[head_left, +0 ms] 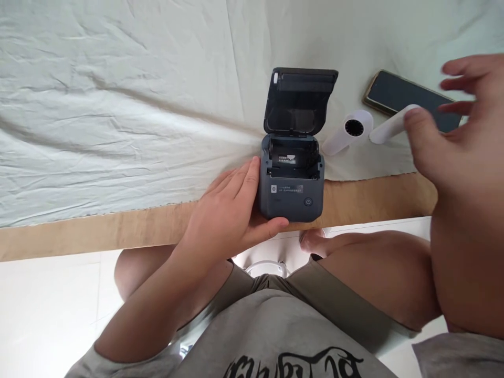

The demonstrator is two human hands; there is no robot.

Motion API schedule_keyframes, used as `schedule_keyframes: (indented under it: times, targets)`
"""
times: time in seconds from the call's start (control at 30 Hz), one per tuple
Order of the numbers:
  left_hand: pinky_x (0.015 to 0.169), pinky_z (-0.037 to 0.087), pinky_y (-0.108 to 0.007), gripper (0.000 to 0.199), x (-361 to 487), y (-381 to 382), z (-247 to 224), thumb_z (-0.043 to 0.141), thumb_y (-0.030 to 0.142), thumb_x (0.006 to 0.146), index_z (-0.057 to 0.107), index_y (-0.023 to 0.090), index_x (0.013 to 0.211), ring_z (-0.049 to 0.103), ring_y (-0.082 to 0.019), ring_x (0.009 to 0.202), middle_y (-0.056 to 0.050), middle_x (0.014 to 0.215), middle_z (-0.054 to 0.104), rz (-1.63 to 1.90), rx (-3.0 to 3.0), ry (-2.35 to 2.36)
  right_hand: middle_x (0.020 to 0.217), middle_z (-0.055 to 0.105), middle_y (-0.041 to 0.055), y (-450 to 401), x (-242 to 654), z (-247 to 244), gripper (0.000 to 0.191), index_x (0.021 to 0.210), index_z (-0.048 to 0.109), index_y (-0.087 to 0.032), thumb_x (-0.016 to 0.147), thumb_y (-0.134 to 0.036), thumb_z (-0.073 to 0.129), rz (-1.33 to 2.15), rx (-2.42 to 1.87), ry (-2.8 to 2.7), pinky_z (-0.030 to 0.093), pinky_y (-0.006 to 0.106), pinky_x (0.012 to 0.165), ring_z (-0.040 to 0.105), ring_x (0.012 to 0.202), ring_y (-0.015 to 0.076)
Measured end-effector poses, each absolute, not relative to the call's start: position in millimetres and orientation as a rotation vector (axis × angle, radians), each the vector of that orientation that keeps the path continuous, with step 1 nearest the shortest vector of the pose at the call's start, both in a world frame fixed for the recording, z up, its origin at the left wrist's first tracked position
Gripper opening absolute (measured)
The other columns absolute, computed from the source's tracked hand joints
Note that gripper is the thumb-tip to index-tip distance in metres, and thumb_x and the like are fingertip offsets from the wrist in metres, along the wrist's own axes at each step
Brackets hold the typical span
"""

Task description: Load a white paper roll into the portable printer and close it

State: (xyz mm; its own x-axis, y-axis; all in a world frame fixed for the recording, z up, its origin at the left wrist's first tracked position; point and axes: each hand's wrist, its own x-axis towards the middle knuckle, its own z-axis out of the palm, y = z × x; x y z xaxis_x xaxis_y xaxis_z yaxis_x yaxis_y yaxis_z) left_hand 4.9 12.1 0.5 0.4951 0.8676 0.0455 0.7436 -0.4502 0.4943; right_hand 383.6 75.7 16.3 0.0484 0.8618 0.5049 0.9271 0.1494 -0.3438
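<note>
A dark grey-blue printer (291,202) with a power button stands at the table's front edge, its black lid (301,100) raised and its compartment exposed. My left hand (226,210) rests against the printer's left side, fingers extended along it and the thumb at its front edge. Over on the right, my right hand (460,126) is raised with fingers apart, nothing between them. Its thumb overlaps the end of a white roll (388,128) in view; whether they touch, I cannot tell. Beside that lies another white roll (340,137) with a dark round end.
A smartphone (409,94) in a brownish case lies behind the white rolls, partly hidden by my right hand. Pale wrinkled cloth (137,105) covers the table, leaving a wooden front edge (98,231) exposed. My legs are below that edge.
</note>
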Motion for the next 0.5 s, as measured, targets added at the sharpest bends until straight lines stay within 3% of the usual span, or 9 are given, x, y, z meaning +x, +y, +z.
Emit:
schedule_keyframes:
  times: [0.1,0.23,0.3,0.4,0.5]
  targets:
    - [0.135,0.048,-0.057,0.106,5,13,1,0.06,0.079,0.106,0.037,0.004,0.177,0.058,-0.044,0.16,-0.026,0.176,0.057,0.408,2.332,1.328,0.15,0.067,0.0242,93,388,1,0.079,0.15,0.075,-0.026,0.078,-0.046,0.099,0.01,-1.845,-1.826,0.067,0.052,0.092,0.078,0.125,0.0356]
    - [0.135,0.048,-0.057,0.105,5,14,3,0.061,0.075,0.105,0.037,0.003,0.177,0.057,-0.044,0.161,-0.025,0.176,0.057,0.371,2.318,1.351,0.139,0.072,0.0181,92,383,-1,0.062,0.136,0.082,-0.028,0.076,-0.034,0.098,0.106,-1.974,-1.754,0.067,0.051,0.094,0.078,0.102,0.0252]
    - [0.134,0.048,-0.057,0.104,6,14,3,0.062,0.074,0.105,0.036,0.005,0.178,0.058,-0.044,0.161,-0.024,0.176,0.057,0.365,2.311,1.358,0.134,0.076,0.0133,87,380,0,0.061,0.137,0.079,-0.03,0.078,-0.031,0.095,0.18,-1.94,-1.734,0.067,0.048,0.089,0.075,0.091,0.0197]
    - [0.135,0.047,-0.059,0.104,5,14,2,0.06,0.076,0.105,0.034,0.007,0.179,0.057,-0.044,0.161,-0.024,0.176,0.057,0.382,2.321,1.335,0.129,0.078,0.009,81,376,-1,0.061,0.143,0.074,-0.034,0.084,-0.027,0.088,0.262,-1.815,-1.783,0.067,0.042,0.087,0.075,0.097,0.0194]
    - [0.135,0.047,-0.061,0.104,5,14,0,0.058,0.078,0.106,0.035,0.008,0.179,0.057,-0.046,0.161,-0.024,0.177,0.056,0.394,2.33,1.322,0.133,0.076,0.0111,79,373,-2,0.057,0.143,0.078,-0.033,0.087,-0.026,0.086,0.276,-1.769,-1.902,0.067,0.041,0.091,0.074,0.104,0.0198]
